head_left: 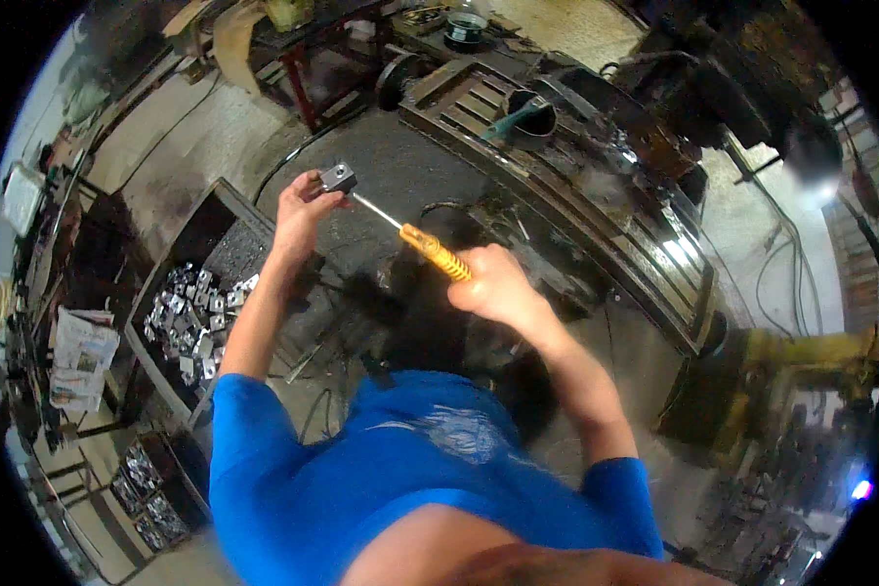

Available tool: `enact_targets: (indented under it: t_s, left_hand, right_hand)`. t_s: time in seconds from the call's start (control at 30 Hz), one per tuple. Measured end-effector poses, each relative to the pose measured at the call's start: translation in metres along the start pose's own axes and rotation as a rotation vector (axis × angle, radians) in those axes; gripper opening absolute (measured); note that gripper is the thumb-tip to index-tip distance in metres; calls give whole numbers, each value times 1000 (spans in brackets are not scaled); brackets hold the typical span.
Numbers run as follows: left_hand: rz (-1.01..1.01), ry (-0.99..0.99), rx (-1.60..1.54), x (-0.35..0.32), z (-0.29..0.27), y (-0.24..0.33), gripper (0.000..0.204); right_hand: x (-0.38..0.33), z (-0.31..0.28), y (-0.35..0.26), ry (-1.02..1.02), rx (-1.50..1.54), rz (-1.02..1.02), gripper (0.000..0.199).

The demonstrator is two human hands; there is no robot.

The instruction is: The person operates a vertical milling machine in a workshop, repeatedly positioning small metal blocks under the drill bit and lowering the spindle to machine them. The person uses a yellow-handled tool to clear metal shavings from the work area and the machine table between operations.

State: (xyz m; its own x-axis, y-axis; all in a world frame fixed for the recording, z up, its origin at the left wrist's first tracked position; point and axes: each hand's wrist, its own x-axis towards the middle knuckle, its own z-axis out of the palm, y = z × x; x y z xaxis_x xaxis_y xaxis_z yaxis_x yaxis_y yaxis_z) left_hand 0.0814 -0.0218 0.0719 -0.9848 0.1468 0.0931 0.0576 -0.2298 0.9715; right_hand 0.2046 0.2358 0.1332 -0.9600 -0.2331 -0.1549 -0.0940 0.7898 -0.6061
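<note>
The left hand [301, 210] is gripping a small metal block [339, 179] between thumb and fingers, holding it up in front of the body. The right hand [493, 281] is closing around the yellow handle of a tool [428, 248], whose thin rod is pointing at the block; whether its tip is touching, I cannot tell. A tray [162, 376] of loose metal pieces [200, 308] is sitting beside the left forearm, and a newspaper [83, 356] is hanging farther left.
</note>
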Motion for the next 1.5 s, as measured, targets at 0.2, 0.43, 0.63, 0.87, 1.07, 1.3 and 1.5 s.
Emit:
enact_targets:
  t_s: [0.2,0.43,0.63,0.87,1.07,1.3,1.5]
  left_hand:
    - [83,56,33,18,32,-31,28]
    - [560,-95,981,10,67,-26,30]
    - [576,-218,952,18,117,-35,32]
    - [528,-407,992,37,227,-40,39]
    - [459,-451,676,77,345,-84,43]
    - [246,-509,1045,90,401,-87,35]
    - [370,-506,1218,94,397,-88,41]
  right_hand:
    - [-18,-13,14,12,-28,92,28]
    - [-34,-20,38,-22,25,154,28]
    - [-73,-25,64,-38,-52,194,28]
    - [-155,-57,145,312,463,309,22]
    - [-174,-63,258,679,824,207,38]
    - [-159,-31,276,712,213,774,30]
    - [-178,-16,244,848,165,668,38]
